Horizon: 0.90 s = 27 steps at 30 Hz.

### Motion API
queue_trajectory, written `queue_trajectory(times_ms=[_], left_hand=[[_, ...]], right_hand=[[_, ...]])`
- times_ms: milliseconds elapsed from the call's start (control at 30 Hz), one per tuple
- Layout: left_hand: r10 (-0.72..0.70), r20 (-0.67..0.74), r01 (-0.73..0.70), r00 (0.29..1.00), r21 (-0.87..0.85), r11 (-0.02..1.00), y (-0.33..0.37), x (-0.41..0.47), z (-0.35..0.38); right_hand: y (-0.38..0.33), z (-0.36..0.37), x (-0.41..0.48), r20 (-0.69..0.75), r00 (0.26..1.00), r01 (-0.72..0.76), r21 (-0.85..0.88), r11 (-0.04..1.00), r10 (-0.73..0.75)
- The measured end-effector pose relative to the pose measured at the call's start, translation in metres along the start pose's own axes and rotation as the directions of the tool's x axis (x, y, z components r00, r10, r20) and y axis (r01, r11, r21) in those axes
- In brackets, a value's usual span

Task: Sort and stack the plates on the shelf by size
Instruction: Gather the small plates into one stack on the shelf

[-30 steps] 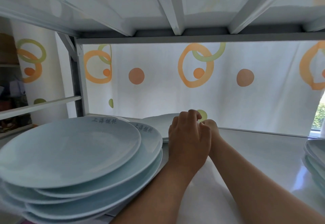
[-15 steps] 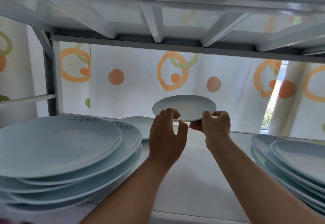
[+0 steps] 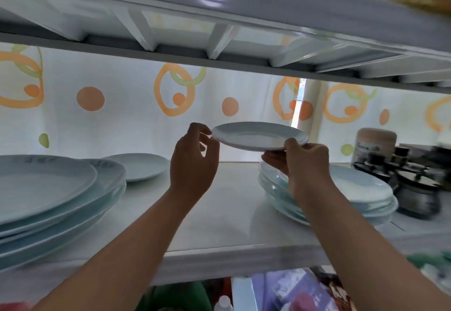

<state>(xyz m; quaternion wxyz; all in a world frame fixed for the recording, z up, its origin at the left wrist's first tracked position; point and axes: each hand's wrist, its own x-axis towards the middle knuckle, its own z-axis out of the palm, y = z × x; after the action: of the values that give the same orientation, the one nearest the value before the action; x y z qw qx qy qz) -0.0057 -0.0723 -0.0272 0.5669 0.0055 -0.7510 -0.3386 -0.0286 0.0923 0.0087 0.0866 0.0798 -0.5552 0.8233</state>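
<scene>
Hovering in mid-frame, the small plate [image 3: 258, 135] is pinched at its left rim by the left hand [image 3: 194, 164] and gripped at its right rim by the right hand [image 3: 302, 162], thumb on top. It hangs over the left edge of the stack [image 3: 361, 186] at centre right. Both holds look shallow, so the plate could tilt and slip. Set down off-centre, it might slide toward the dark jars [image 3: 415, 193] just beside the stack.

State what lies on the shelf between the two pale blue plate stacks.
Head view: mostly bare white shelf; one small pale blue plate sits rearward beside the left stack.
</scene>
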Motion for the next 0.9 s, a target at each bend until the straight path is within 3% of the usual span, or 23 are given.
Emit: queue_trajectory(times_ms=[267, 633, 900], left_hand=[[-0.035, 0.134, 0.043, 0.99, -0.055, 0.998, 0.035, -0.021, 0.028], [-0.062, 0.188, 0.073, 0.98, -0.052, 0.996, 0.045, -0.031, 0.031], [-0.102, 0.25, 0.118, 0.963, -0.048, 0.992, 0.043, -0.035, 0.033]], right_hand=[[-0.019, -0.053, -0.007, -0.097, 0.995, -0.018, -0.008, 1.0, 0.018], [-0.011, -0.07, -0.016, -0.132, 0.988, -0.089, -0.039, 0.995, 0.084], [-0.008, -0.076, -0.017, -0.152, 0.987, 0.019, -0.223, 0.975, -0.055]])
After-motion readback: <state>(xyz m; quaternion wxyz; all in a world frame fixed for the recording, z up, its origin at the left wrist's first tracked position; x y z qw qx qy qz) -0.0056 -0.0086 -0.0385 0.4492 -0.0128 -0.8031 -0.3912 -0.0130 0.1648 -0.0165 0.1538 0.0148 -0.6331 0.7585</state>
